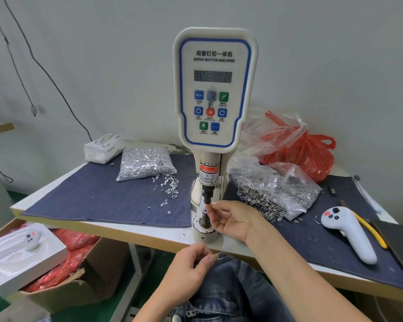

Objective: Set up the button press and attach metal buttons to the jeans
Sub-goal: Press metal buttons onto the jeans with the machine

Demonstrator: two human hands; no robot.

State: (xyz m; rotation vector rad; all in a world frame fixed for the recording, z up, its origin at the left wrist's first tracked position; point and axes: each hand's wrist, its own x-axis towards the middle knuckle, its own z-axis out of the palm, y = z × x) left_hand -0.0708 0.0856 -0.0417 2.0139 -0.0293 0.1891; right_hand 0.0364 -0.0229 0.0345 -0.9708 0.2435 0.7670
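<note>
Loading the press (213, 140), with no button yet showing on the jeans (230, 284) as far as we can see.

We judge we are early in the job: our right hand (230, 220) reaches in from the right, wrist low over the desk (149, 231) edge, its fingers (215, 206) pinched together on something small right under the upper die, just above the lower die (205, 219); the piece itself is too small for us to name. Our left hand (191, 266) sits below and nearer us, fingers curled around the waistband edge of the jeans, which lie in our lap beneath that grip, not yet under the die. Left of the right fingers lies a bag of shiny tacks (147, 162) with some spilled; right of them, a bag of dark button parts (277, 194). Pressing every button looks still ahead of us.
</note>
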